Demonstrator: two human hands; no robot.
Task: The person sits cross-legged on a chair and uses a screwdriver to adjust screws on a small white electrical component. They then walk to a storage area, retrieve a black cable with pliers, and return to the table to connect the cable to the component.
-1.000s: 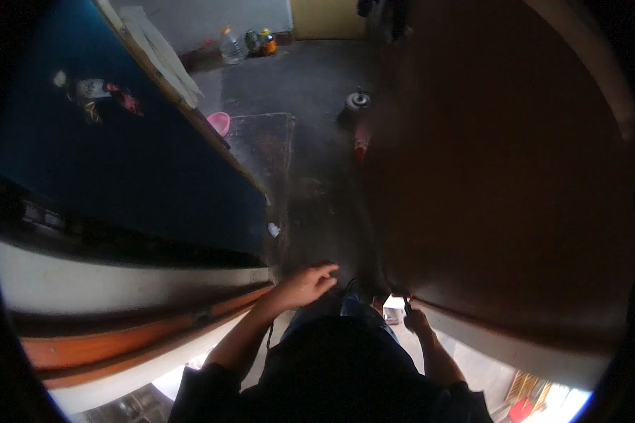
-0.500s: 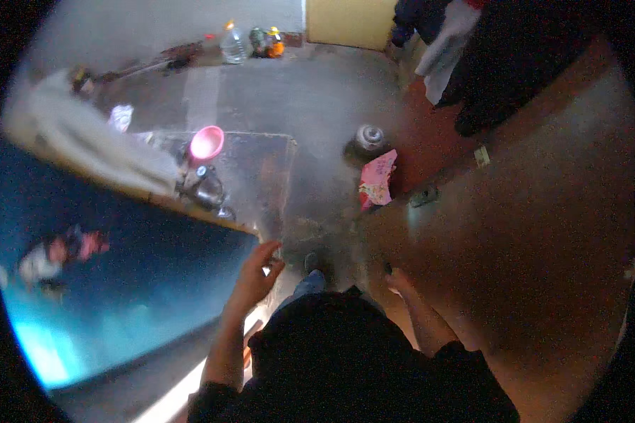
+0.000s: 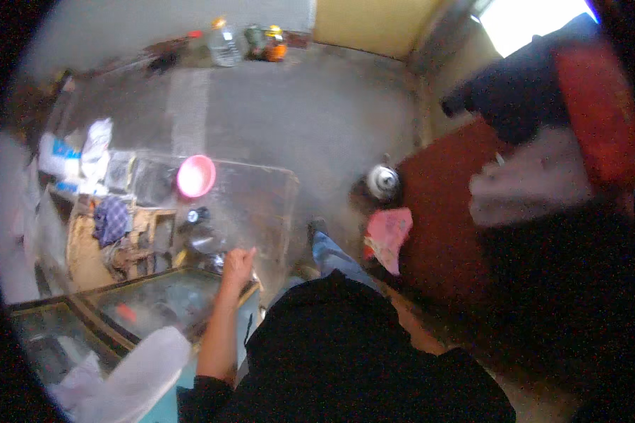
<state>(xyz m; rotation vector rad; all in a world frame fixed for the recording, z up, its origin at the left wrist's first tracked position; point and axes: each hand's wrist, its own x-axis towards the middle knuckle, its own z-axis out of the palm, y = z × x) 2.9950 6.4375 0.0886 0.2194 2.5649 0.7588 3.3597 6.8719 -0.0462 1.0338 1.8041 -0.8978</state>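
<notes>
From my end, the relation I read first is between the left hand [image 3: 238, 266] and the glass-topped cabinet [image 3: 166, 296]: the hand is at the cabinet's far right corner, and the cabinet's long axis runs away from it to the left, slanting a little nearer. A shiny dark vessel [image 3: 206, 243] sits just beside the hand, to its far left. I can't tell through the blur whether the hand touches either. It looks curled in, with nothing I can clearly see in its grasp. The right forearm [image 3: 416, 326] shows well apart from the cabinet; I can't make out the right hand, so its opening and any hold are unknown to me. The left is plainly nearer.

For containers, I have a pink basin [image 3: 195, 176] beyond the vessel, its inside pale with glare. To the right is a round metal kettle [image 3: 383, 182]; I can't see into it. Far off stand 3 more: a clear bottle [image 3: 224, 51], a dark green jar [image 3: 255, 42] and an orange bottle [image 3: 276, 48].
</notes>
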